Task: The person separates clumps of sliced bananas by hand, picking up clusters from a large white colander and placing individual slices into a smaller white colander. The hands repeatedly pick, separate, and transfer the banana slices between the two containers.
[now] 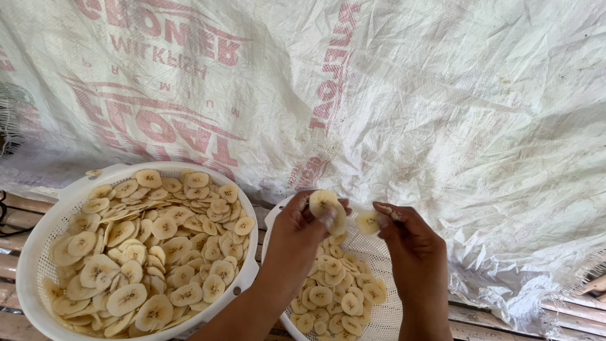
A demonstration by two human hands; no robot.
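My left hand (302, 228) holds a small stack of pale banana slices (327, 205) above a white perforated basket (386, 316). My right hand (404, 239) pinches a single banana slice (368, 221) close beside that stack. Under both hands the basket holds a shallow layer of slices (331, 292). To the left, a larger white perforated basket (38, 243) is heaped with many banana slices (148, 246).
A white woven plastic sheet with faded red print (410, 101) is spread behind and under the baskets. Wooden slats (16, 211) show at the left edge and at the lower right (568, 312). One stray slice (93, 172) lies on the larger basket's rim.
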